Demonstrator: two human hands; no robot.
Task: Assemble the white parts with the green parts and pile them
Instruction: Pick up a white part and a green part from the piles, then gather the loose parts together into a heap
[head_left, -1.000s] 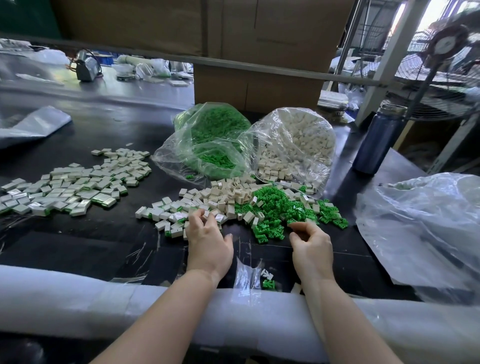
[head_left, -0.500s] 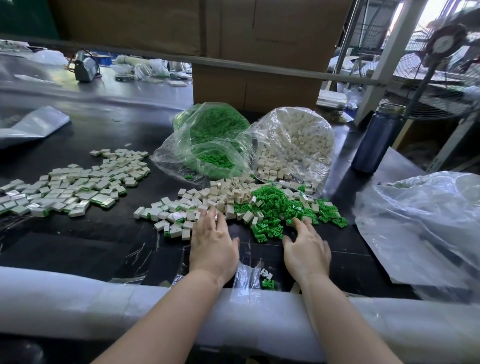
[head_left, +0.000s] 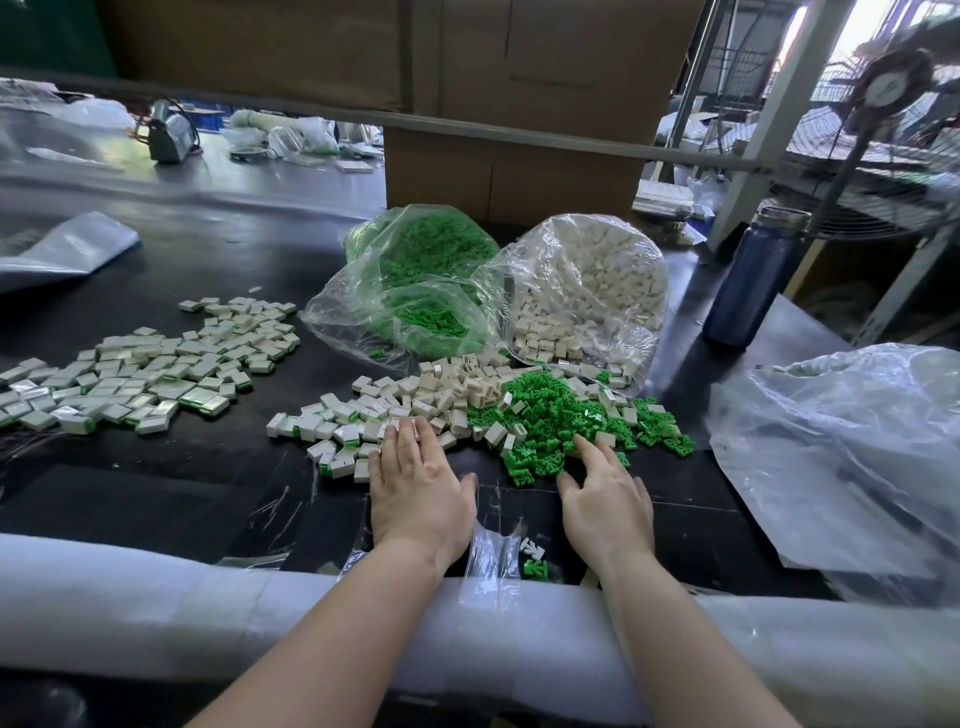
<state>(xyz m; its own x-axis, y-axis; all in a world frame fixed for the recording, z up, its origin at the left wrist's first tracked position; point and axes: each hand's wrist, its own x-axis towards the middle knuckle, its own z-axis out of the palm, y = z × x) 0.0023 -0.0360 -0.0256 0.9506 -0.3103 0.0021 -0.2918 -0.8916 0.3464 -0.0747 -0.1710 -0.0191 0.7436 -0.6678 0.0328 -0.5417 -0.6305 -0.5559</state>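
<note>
A loose heap of white parts (head_left: 447, 389) lies mid-table beside a heap of green parts (head_left: 561, 415). My left hand (head_left: 415, 483) lies flat with straight fingers, its fingertips touching the white parts at the heap's near edge. My right hand (head_left: 605, 493) is spread with straight fingers, its fingertips at the near edge of the green heap. Neither hand holds anything. A wide spread of assembled white-and-green pieces (head_left: 145, 374) lies to the left. Several more assembled pieces (head_left: 332, 447) sit just left of my left hand.
Two clear bags stand behind the heaps, one of green parts (head_left: 415, 291), one of white parts (head_left: 592, 291). A blue bottle (head_left: 748, 280) stands at the right, a crumpled plastic bag (head_left: 852, 457) nearer. Two stray green parts (head_left: 534, 558) lie by the padded table edge (head_left: 208, 613). Cardboard boxes (head_left: 514, 166) stand behind.
Both hands went from curled, with fingers at the parts, to flat and spread. The left fingers slid forward onto the white parts, the right ones to the green heap.
</note>
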